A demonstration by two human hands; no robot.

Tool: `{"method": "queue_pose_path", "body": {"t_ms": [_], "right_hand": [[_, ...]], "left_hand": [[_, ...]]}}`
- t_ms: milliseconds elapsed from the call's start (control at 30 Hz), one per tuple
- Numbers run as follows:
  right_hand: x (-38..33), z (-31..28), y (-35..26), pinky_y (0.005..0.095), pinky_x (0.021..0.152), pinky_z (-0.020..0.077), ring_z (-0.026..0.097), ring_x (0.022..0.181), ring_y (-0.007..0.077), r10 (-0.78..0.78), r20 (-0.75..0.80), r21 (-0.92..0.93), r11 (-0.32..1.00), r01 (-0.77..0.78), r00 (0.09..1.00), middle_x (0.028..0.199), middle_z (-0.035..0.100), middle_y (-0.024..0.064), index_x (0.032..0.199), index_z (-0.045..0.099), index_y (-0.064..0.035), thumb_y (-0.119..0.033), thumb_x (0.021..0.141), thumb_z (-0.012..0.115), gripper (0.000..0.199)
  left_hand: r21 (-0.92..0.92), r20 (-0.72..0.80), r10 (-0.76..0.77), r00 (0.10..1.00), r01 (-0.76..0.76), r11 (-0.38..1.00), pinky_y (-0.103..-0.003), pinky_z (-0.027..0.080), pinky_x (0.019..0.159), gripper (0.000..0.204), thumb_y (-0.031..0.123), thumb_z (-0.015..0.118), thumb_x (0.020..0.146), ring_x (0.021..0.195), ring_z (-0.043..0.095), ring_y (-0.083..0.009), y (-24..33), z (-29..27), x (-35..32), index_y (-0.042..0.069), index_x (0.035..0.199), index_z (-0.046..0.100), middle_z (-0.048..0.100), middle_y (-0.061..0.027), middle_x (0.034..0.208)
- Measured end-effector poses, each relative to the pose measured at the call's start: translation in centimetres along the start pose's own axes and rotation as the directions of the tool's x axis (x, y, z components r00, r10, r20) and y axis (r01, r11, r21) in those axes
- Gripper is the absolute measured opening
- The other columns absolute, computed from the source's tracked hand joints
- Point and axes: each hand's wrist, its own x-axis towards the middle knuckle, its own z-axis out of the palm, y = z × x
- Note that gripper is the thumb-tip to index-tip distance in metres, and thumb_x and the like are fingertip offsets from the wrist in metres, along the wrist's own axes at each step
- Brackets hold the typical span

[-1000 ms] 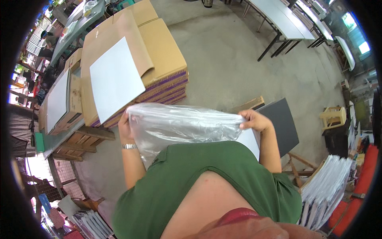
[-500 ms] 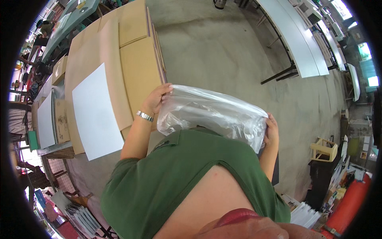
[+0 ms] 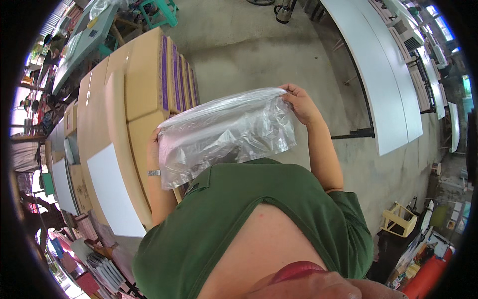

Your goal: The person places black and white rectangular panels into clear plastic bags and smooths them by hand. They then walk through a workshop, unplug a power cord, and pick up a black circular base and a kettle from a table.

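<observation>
A clear plastic bag (image 3: 226, 137) is stretched between my two hands in front of my green shirt. My left hand (image 3: 155, 141) grips its left upper corner, with the fingers partly hidden by the film. At the opposite corner, my right hand (image 3: 297, 101) pinches the upper edge between thumb and fingers, higher and farther out than the left. Below the taut top edge the film hangs wrinkled. Just left of my left hand stands a stack of cardboard boxes (image 3: 144, 74), with a white sheet (image 3: 113, 192) lying on the cardboard.
White tables (image 3: 371, 65) stand at the right over the concrete floor (image 3: 239, 55). A green stool (image 3: 162, 11) and a metal flask (image 3: 283, 14) are at the far side. A cream stool (image 3: 399, 220) lies at the right, near a red cylinder (image 3: 428, 274).
My right hand has risen and moved left, while the left hand has dropped and moved left. The bag now slants up to the right. My view has shifted, showing more of the far floor.
</observation>
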Motion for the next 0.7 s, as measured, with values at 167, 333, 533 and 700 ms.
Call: {"method": "queue_pose_path", "body": {"t_ms": [167, 333, 533, 700], "right_hand": [[8.6, -8.6, -2.5, 0.0219, 0.069, 0.0401, 0.052, 0.079, 0.0094, 0.063, -0.052, -0.409, 0.909, -0.079, 0.997, 0.08, 0.056, 0.0014, 0.094, 0.054, -0.0023, -0.005, 0.08, 0.052, 0.014], [13.2, -18.5, -6.9, 0.0247, 0.067, 0.0441, 0.052, 0.077, 0.0103, 0.071, -0.345, -0.121, 0.986, -0.119, 0.936, 0.078, 0.055, 0.0014, 0.09, 0.053, -0.0035, -0.005, 0.082, 0.05, 0.008], [22.2, -28.3, -11.4, 0.0273, 0.063, 0.0478, 0.055, 0.072, 0.0131, 0.232, -0.406, 0.026, 0.97, -0.242, 0.884, 0.082, 0.055, 0.0053, 0.09, 0.052, -0.0037, -0.006, 0.084, 0.048, 0.007], [37.6, -34.5, -15.7, 0.0294, 0.063, 0.0488, 0.058, 0.072, 0.0184, 0.124, -0.441, -0.001, 0.99, -0.139, 0.889, 0.085, 0.058, 0.0071, 0.097, 0.053, -0.0001, -0.002, 0.08, 0.048, 0.018]], "left_hand": [[0.212, 0.04, -0.047, 0.998, 0.038, 0.976, -0.029, 0.049, 0.075, 0.024, 0.02, 0.05, 0.084, 0.079, 0.059, -0.0195, 2.6, 4.1, 15.3, 0.0, 0.096, 0.056, 0.061, -0.0107, 0.089], [0.428, 0.165, -0.088, 0.982, 0.009, 0.904, -0.025, 0.045, 0.066, 0.016, 0.018, 0.056, 0.082, 0.069, 0.053, -0.012, 4.9, 19.7, 28.7, 0.003, 0.088, 0.056, 0.056, -0.0028, 0.078], [0.78, 0.18, -0.334, 0.925, 0.073, 0.622, -0.023, 0.037, 0.064, 0.02, 0.019, 0.058, 0.081, 0.074, 0.047, -0.0096, 6.4, 28.7, 44.6, 0.006, 0.096, 0.055, 0.055, 0.0002, 0.083], [0.892, 0.065, -0.227, 0.972, 0.046, 0.45, -0.04, 0.04, 0.084, 0.056, 0.031, 0.06, 0.078, 0.104, 0.045, -0.0223, 8.9, 33.9, 51.4, 0.01, 0.125, 0.038, 0.049, -0.0105, 0.109]]}}
